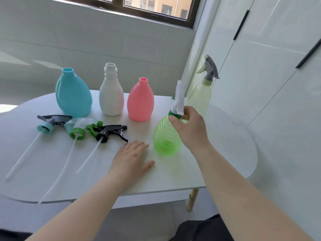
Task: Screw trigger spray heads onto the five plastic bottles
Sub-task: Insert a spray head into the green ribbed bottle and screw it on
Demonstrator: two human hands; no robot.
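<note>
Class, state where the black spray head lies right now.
The black spray head lies on the table, rightmost of three loose heads, in front of the pink bottle, beyond the left hand.

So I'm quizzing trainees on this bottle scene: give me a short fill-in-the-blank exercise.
1. The right hand grips the collar of the ____ bottle.
2. The left hand lies flat on the ____.
3. ____ loose spray heads lie on the table.
4. The pink bottle has no ____.

Missing: green; table; three; spray head
</note>
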